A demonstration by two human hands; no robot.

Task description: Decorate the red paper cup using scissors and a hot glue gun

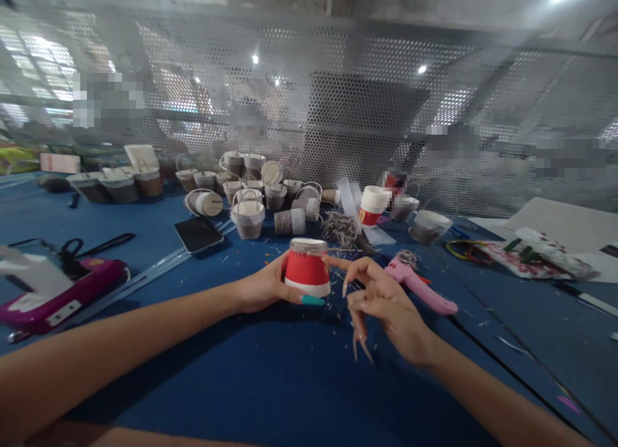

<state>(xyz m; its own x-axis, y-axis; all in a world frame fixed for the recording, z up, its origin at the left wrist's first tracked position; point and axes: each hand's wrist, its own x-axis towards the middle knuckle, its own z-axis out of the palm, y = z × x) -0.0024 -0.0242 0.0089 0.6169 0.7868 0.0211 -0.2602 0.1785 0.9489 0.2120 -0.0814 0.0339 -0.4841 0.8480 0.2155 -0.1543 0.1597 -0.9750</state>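
While the red paper cup [308,269] is held upside down near the middle of the blue surface [270,382], its upturned base, already ringed with a grey-brown band, is being touched at the right by a fingertip. The left hand [263,286] is wrapped around the cup's left side, the thumb pressed along the white rim at the bottom, so a firm grip on the cup is kept. The right hand [381,302] is spread loosely, holding nothing, its index finger laid against the band. Judged from this, the wrapping of twine around the cup is in hand, the strand being pressed down. More twine [340,228] lies just beyond, and a pink glue gun [420,283] lies to the right; one of them would seemingly have to be fetched. Finished cups [251,199] are heaped farther off.
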